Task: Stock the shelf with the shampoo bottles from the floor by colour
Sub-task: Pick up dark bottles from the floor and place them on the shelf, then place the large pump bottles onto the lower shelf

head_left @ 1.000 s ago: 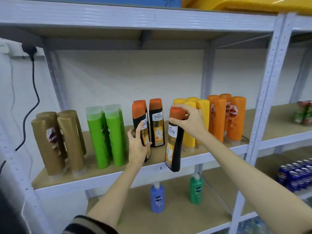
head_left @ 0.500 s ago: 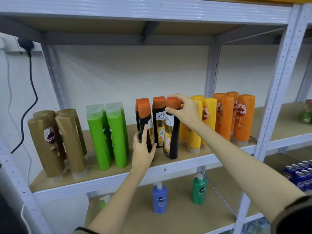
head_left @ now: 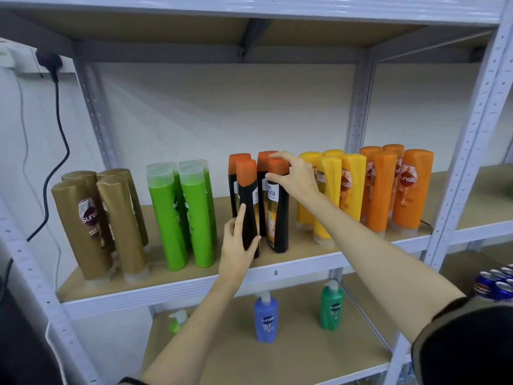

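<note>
Black bottles: four orange-capped black shampoo bottles (head_left: 273,207) stand upright in a tight cluster at the middle of the shelf (head_left: 194,284), between the green and yellow groups.
Right hand: the right hand (head_left: 298,177) curls its fingers (head_left: 280,156) over the orange cap of the front right black bottle (head_left: 277,218), grasping it at the top; the bottle's base rests on the shelf board.
Left hand: the left hand (head_left: 238,245) grasps the lower body of the front left black bottle (head_left: 248,207), thumb on one side, forefinger stretched up the other.
Other groups: brown bottles (head_left: 97,220) far left, green bottles (head_left: 183,212) next, yellow bottles (head_left: 330,187) and orange bottles (head_left: 399,187) to the right.
Lower shelf: a blue pump bottle (head_left: 266,318) and a green pump bottle (head_left: 331,308) stand well apart.
</note>
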The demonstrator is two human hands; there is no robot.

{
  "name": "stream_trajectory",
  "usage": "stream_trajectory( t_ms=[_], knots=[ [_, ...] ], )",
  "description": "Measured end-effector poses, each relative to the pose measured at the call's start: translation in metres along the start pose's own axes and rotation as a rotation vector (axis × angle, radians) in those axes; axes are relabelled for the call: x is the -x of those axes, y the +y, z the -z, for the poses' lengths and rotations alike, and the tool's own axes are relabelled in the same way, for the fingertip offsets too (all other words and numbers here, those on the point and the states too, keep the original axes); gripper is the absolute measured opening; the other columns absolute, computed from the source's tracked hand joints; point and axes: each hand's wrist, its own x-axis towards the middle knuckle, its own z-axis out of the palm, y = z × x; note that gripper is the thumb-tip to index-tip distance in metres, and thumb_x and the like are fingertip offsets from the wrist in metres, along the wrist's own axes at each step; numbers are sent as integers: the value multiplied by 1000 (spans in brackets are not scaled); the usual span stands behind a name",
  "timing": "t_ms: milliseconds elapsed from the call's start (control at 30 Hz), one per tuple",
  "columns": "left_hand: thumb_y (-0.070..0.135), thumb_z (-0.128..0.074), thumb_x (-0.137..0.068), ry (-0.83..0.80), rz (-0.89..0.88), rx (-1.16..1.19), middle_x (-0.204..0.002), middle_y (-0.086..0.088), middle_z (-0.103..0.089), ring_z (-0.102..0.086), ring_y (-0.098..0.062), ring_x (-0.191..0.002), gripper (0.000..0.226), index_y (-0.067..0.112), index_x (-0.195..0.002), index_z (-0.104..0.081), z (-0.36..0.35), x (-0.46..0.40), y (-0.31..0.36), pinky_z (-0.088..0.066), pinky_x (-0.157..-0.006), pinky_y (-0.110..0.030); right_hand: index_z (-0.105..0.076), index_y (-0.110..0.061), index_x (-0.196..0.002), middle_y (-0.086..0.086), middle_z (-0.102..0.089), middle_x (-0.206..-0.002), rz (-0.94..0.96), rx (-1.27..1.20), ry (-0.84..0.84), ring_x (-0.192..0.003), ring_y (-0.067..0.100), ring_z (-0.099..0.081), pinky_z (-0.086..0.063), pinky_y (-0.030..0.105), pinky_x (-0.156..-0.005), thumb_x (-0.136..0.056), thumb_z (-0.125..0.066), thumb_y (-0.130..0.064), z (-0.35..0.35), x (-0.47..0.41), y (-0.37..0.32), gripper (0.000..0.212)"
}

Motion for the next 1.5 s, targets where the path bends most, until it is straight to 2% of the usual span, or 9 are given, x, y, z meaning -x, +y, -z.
stream_trajectory(
  t_ms=[167, 400, 600, 733, 933, 1133, 1300, 1400, 1500],
  knots=[
    [19, -64, -84, 2, -2, -8, -118, -7, -45, -52, -19, -90, 84, 40, -141, -6, 1, 2, 4, -46, -86, -30, -43, -23, -135, 8, -53, -131, -23, 74, -95, -119, 25, -51, -34, 25, -93, -83, -68, -21, -1, 1, 3, 58],
    [10, -62, -84, -18, 41, -13, -126, -9, -40, -52, -25, -106, 80, 30, -145, -14, 9, 7, 15, -41, -93, -29, -24, -20, -145, 14, -46, -136, -86, -19, -119, -125, 29, -46, -42, 42, -103, -78, -72, -13, 6, 18, 3, 83],
    [7, -60, -84, 62, 19, 16, -127, -13, -45, -49, -27, -116, 58, 9, -137, -36, 3, 44, 42, -39, -100, -29, -36, -16, -139, 5, -48, -130, -106, -123, -73, -119, 19, -47, -42, 30, -98, -80, -69, -8, 34, 82, 13, 68],
    [11, -58, -87, -89, 92, 14, -114, -12, -57, -52, -26, -106, 41, 7, -126, -46, -17, 89, 55, -40, -94, -34, -44, -19, -132, 5, -53, -104, -223, -139, -183, -88, 18, -52, -44, 24, -78, -80, -68, -9, 48, 139, 43, 58],
    [16, -61, -86, -412, 345, 63, -109, -11, -62, -57, -23, -102, 35, 8, -119, -53, -62, 177, 38, -41, -90, -28, -52, -16, -124, 9, -57, -101, -476, -61, -444, -81, 19, -54, -46, 29, -80, -78, -70, -8, 51, 237, 125, 50],
    [17, -62, -86, -767, 641, 60, -109, -14, -56, -51, -23, -91, 34, 5, -116, -54, -137, 295, -38, -40, -81, -24, -57, -19, -112, 13, -58, -95, -705, 58, -723, -89, 24, -57, -43, 21, -71, -80, -70, -13, 13, 362, 234, 35],
    [12, -60, -87, -867, 721, 52, -111, -6, -57, -52, -16, -97, 33, 3, -118, -52, -198, 410, -134, -39, -76, -9, -40, -14, -136, 11, -50, -130, -848, 69, -779, -108, 18, -52, -41, 14, -72, -82, -68, -9, -60, 485, 339, 61],
    [15, -61, -86, -893, 757, 33, -116, -16, -58, -56, -26, -105, 35, 3, -118, -52, -232, 476, -197, -43, -89, -27, -40, -11, -137, 11, -50, -132, -948, 96, -815, -107, 18, -51, -35, 16, -80, -83, -66, -11, -114, 555, 396, 60],
    [21, -60, -87, -891, 738, 2, -110, -12, -55, -55, -24, -106, 36, 4, -117, -53, -264, 528, -254, -38, -85, -21, -41, -11, -136, 10, -53, -130, -958, 87, -836, -97, 10, -43, -38, 18, -85, -84, -64, -9, -163, 616, 448, 57]
  ],
)
